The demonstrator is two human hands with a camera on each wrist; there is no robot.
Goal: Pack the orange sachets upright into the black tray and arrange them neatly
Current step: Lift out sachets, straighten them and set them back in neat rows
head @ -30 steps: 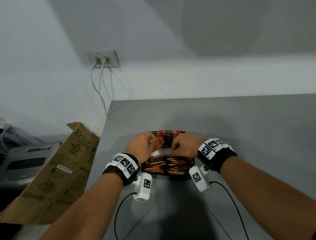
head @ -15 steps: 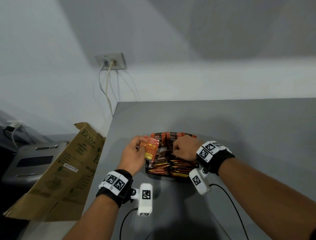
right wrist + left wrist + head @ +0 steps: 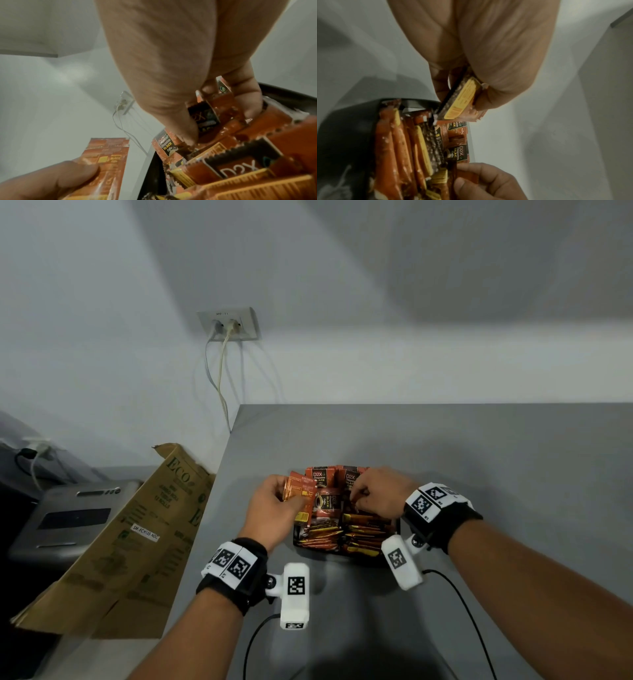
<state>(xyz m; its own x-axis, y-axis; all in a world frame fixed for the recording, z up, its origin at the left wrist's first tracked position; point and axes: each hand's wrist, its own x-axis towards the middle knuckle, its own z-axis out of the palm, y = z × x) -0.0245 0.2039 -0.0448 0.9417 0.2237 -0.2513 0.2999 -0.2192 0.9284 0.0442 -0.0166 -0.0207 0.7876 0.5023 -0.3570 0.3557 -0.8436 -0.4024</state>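
A black tray (image 3: 397,529) on the grey table holds several orange sachets (image 3: 359,534) packed on edge, with more standing upright at its far side (image 3: 320,477). My left hand (image 3: 274,508) pinches one orange sachet (image 3: 301,498) just left of the tray; its yellow-labelled end (image 3: 462,97) shows above the tray's corner. My right hand (image 3: 380,491) reaches into the tray's far right part, thumb and fingers (image 3: 247,94) gripping the upright sachets (image 3: 221,100) there.
The grey table (image 3: 479,457) stretches to the right and behind the tray. A brown cardboard box (image 3: 137,535) leans off the table's left edge beside a grey device (image 3: 68,518). A wall socket (image 3: 227,324) with cables hangs behind.
My left hand has drawn one sachet out to the left of the tray and holds it up. The right hand stays among the upright sachets. The head view has shifted.
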